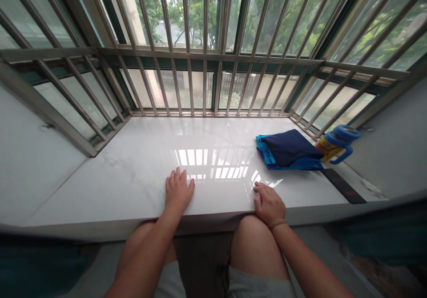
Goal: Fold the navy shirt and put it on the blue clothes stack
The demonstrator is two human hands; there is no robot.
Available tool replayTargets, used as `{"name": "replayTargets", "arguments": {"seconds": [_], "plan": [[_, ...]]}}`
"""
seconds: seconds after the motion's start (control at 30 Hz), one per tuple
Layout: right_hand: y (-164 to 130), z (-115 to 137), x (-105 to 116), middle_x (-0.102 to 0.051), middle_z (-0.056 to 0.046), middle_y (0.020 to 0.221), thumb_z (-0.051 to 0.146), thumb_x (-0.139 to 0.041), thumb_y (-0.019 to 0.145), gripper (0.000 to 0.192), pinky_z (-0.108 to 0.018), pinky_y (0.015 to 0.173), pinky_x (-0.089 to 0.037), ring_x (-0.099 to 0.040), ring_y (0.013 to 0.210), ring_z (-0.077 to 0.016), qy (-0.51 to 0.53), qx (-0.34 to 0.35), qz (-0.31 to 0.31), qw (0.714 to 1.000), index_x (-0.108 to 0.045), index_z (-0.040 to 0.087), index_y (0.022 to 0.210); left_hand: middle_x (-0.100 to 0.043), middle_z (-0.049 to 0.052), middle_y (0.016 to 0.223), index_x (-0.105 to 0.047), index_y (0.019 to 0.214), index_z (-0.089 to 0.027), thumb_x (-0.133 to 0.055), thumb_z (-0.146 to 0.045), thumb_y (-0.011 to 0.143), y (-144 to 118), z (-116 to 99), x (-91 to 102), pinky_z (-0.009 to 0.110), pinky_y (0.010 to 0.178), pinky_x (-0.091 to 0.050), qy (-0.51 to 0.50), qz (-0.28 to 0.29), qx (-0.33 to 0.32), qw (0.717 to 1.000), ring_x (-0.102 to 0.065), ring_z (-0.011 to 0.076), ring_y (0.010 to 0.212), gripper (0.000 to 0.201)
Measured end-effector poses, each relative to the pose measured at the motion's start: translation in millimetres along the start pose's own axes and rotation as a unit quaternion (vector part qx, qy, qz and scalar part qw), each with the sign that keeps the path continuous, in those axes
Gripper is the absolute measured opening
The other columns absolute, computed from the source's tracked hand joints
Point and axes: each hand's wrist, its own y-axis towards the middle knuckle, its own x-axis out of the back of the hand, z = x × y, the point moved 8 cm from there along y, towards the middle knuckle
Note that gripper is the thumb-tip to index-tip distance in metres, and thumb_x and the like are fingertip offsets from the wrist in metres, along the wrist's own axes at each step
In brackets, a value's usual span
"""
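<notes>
From the head view, my left hand (178,191) lies flat, grip spread, on the white sill (133,173) at centre. My right hand (268,204) curls loosely, pinching nothing, resting on the sill's edge. Folded blue cloths (287,151) lie right, perhaps two, beside a bottle (335,144).

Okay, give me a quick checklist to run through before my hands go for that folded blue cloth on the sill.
1. Left hand free: ok, flat on the white sill, holding nothing.
2. Right hand free: ok, resting at the sill's front edge, empty.
3. Folded blue cloths reachable: ok, stacked on the sill's right side, beyond the right hand, nothing on top.
4. Blue-lidded bottle clear of the cloths: not ok, it lies tilted right against the stack's far edge.
5. Black flat strip clear: cannot tell whether the stack overlaps its end.
</notes>
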Motion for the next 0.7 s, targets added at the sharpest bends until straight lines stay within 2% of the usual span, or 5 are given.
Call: {"name": "replayTargets", "arguments": {"seconds": [0.27,0.4,0.53,0.63,0.7], "plan": [[9.3,3.3,3.8,-0.077,-0.008,0.117,0.026,-0.058,0.100,0.011,-0.039,0.090,-0.049,-0.068,0.107,-0.0278,-0.030,-0.048,0.031,0.998,-0.068,0.025,0.105,-0.049,0.023,0.173,-0.062,0.158,-0.011,-0.052,-0.039,0.109,-0.9,0.9,-5.4,0.058,0.135,-0.033,0.023,0.005,-0.006,1.000,-0.043,0.0401,0.163,0.058],[15.1,3.3,3.0,-0.075,-0.008,0.105,0.030,-0.059,0.101,0.010,-0.038,0.083,-0.045,-0.066,0.099,-0.0280,-0.045,-0.038,0.041,0.997,-0.068,0.025,0.102,-0.052,0.026,0.169,-0.065,0.153,-0.010,-0.053,-0.038,0.108,3.6,-9.3,3.5,0.061,0.128,-0.040,0.059,0.015,-0.016,0.998,-0.046,0.0442,0.157,0.054],[41.7,-22.0,-5.6,-0.075,-0.007,0.094,0.035,-0.057,0.103,0.016,-0.038,0.079,-0.048,-0.067,0.087,-0.0262,0.012,-0.071,0.043,0.996,-0.069,0.025,0.099,-0.069,0.025,0.141,-0.073,0.132,-0.013,-0.053,-0.044,0.108,35.4,-20.6,16.0,0.053,0.101,-0.058,0.077,0.046,-0.005,0.996,-0.064,0.0427,0.128,0.043],[67.1,-37.7,-15.3,-0.077,-0.008,0.094,0.039,-0.055,0.104,0.023,-0.039,0.081,-0.053,-0.070,0.085,-0.0264,0.063,-0.125,-0.003,0.990,-0.071,0.023,0.108,-0.072,0.022,0.128,-0.074,0.124,-0.014,-0.053,-0.043,0.109,72.0,-17.7,15.2,0.042,0.088,-0.057,0.068,0.068,0.018,0.995,-0.067,0.0377,0.118,0.039],[77.7,-31.7,-23.4,-0.078,-0.012,0.102,0.039,-0.054,0.104,0.025,-0.044,0.089,-0.055,-0.071,0.095,-0.0295,0.047,-0.133,-0.046,0.989,-0.070,0.022,0.112,-0.076,0.018,0.118,-0.076,0.114,-0.018,-0.048,-0.041,0.111,92.9,-10.6,8.7,0.037,0.082,-0.054,0.034,0.080,0.026,0.996,-0.070,0.0334,0.112,0.036]]}}
